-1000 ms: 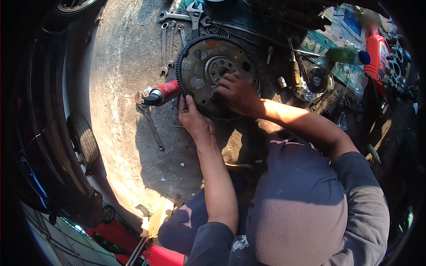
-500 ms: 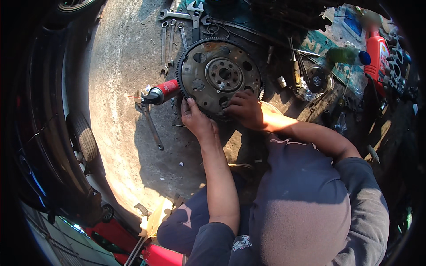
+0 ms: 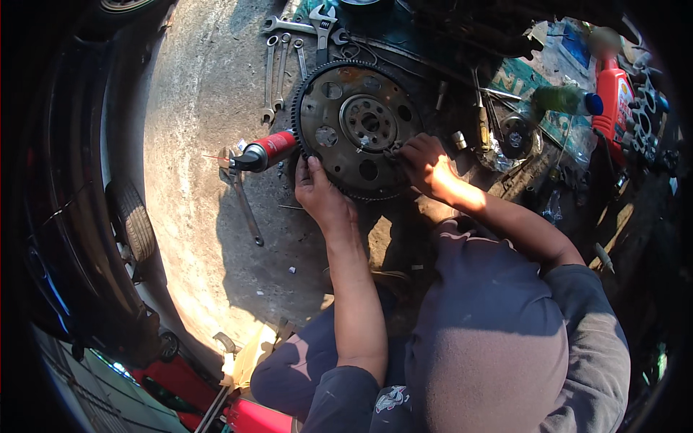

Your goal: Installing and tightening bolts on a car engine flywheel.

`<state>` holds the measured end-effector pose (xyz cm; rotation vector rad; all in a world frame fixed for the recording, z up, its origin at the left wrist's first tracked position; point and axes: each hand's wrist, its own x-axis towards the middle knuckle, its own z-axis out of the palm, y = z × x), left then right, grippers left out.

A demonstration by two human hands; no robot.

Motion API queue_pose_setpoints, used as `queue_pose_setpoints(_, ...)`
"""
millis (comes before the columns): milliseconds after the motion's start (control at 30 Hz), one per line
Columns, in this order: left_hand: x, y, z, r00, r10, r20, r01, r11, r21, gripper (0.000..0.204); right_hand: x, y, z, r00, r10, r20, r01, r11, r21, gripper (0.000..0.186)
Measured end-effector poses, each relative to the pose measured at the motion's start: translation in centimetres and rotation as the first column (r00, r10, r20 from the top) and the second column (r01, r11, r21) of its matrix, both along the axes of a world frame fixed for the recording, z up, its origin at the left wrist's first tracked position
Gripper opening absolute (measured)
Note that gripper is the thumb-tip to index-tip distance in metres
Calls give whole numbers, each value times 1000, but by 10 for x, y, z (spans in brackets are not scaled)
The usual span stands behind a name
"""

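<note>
A flywheel (image 3: 351, 164), a dark metal disc with a toothed rim and several round holes, stands before me with its face toward me. My left hand (image 3: 323, 191) grips its lower-left edge, thumb on the face and fingers behind the rim. On the lower right of the face, my right hand (image 3: 427, 164) is closed, its fingertips pinched together near the hub. Something small and dark shows at those fingertips, too small to name. Against the disc's left edge lies a red spray can (image 3: 273, 148) with a black top.
Several combination wrenches (image 3: 280, 79) and an adjustable wrench (image 3: 322, 32) lie beyond the flywheel. Another wrench (image 3: 247, 209) is left of it. To the right are a screwdriver (image 3: 482, 123), a socket (image 3: 459, 139), a green bottle (image 3: 563, 99) and a red jug (image 3: 611, 101). A car (image 3: 86, 202) stands far left.
My right hand has moved up and right across the flywheel's face, uncovering the lower hole. The left hand keeps its grip on the rim.
</note>
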<state>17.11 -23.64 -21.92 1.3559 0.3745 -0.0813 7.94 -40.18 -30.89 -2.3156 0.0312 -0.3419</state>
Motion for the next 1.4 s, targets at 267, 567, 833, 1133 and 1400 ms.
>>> queue_pose_setpoints(267,-2,-5,9,1000,7,13,-8,1000,18,29,19,20,14,994,56,96,-63,995,75,25)
queue_pose_setpoints(567,-9,-1,10,999,32,-23,-31,999,15,28,19,33,17,993,37,116,-40,999,24,27)
queue_pose_setpoints(833,-10,1,2,1000,-7,18,7,999,35,32,-2,-5,-19,990,135,26,-131,983,-132,36)
queue_pose_setpoints(1133,-5,-1,5,999,-14,35,12,998,56,32,30,31,4,976,29,218,-37,999,31,21)
queue_pose_setpoints(1400,-10,-3,7,999,-13,47,10,997,76,32,14,-27,-39,998,56,18,-53,989,-141,41)
